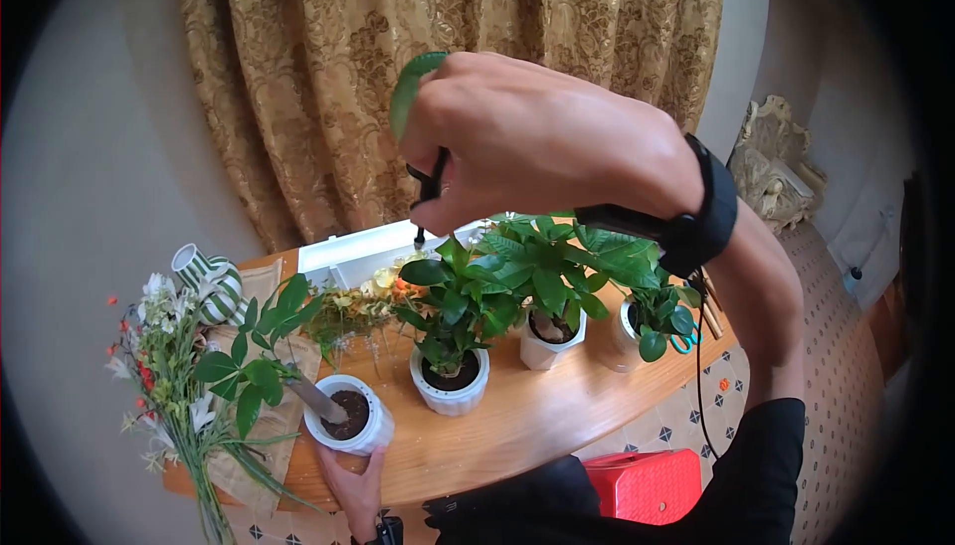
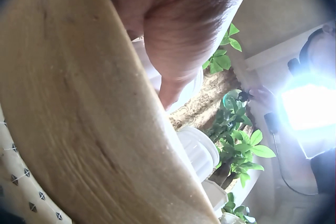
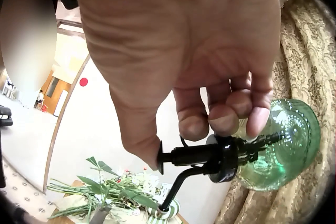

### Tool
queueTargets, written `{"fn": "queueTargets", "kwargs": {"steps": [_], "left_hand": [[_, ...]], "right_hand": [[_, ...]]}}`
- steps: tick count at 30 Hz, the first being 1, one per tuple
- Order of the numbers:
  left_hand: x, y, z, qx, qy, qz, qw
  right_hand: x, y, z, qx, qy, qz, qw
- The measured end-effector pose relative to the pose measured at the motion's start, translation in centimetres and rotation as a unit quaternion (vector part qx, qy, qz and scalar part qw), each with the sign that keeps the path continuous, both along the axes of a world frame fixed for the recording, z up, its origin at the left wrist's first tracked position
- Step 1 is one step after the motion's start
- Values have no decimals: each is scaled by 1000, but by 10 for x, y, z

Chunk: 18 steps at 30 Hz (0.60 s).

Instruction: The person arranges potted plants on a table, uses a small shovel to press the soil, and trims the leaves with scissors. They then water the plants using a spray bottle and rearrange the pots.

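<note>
High over the table, my right hand (image 1: pixel 542 132) grips a green glass spray bottle (image 3: pixel 294 166) by its neck. Its fingers (image 3: pixel 223 119) curl around the black collar, and the thumb presses the plunger (image 3: pixel 176 155) end in the right wrist view. The black nozzle (image 1: pixel 420 241) points down in the head view. At the table's near edge, my left hand (image 1: pixel 355 488) holds the white flowerpot (image 1: pixel 373 431) low down, thumb on one side and fingers on the other. A thick-stemmed plant (image 1: pixel 264 376) leans left out of that pot's dark soil.
Rightward stand more potted plants: one white pot (image 1: pixel 453 394), another pot (image 1: pixel 553 349), and a third (image 1: pixel 627 351). Flower stems (image 1: pixel 184 416) and a striped vase (image 1: pixel 217 288) lie at left. A white tray (image 1: pixel 348 252) sits behind. A red stool (image 1: pixel 647 485) stands below.
</note>
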<state>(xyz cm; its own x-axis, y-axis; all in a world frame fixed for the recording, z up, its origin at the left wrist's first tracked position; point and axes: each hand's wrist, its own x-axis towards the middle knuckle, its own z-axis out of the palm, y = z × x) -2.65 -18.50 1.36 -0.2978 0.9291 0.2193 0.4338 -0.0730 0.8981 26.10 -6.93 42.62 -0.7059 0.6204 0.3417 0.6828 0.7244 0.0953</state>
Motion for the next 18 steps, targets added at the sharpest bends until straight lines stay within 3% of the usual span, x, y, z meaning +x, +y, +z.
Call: {"fn": "queueTargets", "kwargs": {"steps": [3, 5, 6, 10, 15, 18], "left_hand": [[1, 0, 1, 2, -19, -4, 1000], [4, -1, 4, 2, -21, 4, 1000], [5, -1, 6, 2, -21, 4, 1000], [6, 0, 7, -7, -30, 6, 1000], [4, -1, 2, -11, -26, -3, 1000], [3, -2, 2, -5, -22, -7, 1000]], "right_hand": [[5, 28, -11, 39, 16, 33, 999], [14, 40, -16, 159, 8, 47, 986], [14, 35, -6, 73, -48, -42, 995], [33, 17, 1, 35, -64, -84, 994], [34, -8, 16, -21, -85, -109, 990], [23, -7, 15, -39, -52, -70, 995]]}}
